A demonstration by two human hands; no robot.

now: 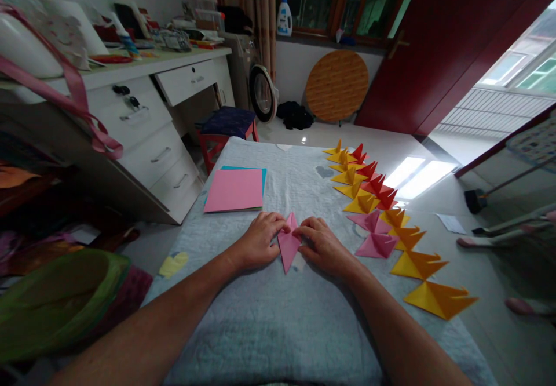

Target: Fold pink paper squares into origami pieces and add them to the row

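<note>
A pink sheet of origami paper (pixel 288 248), folded into a narrow diamond, lies on the cloth-covered table with one point toward me. My left hand (pixel 258 241) rests at its left edge, fingers bent onto the paper near its upper half. From the other side, my right hand (pixel 324 244) pinches the right edge with thumb and fingertips. Beyond my left hand sits a stack of square paper (pixel 234 190), pink on top with blue showing beneath. To the right stand rows of folded paper cranes, among them pink ones (pixel 377 244), yellow ones (pixel 428 299) and red ones (pixel 386 197).
A pale blue-grey cloth (pixel 260 328) covers the table. At left are a white desk with drawers (pixel 147 142) and a green-rimmed bin (pixel 65 299). A red stool (pixel 228 128) stands beyond the table, near an open washing machine door (pixel 263 93). Someone's feet show at far right.
</note>
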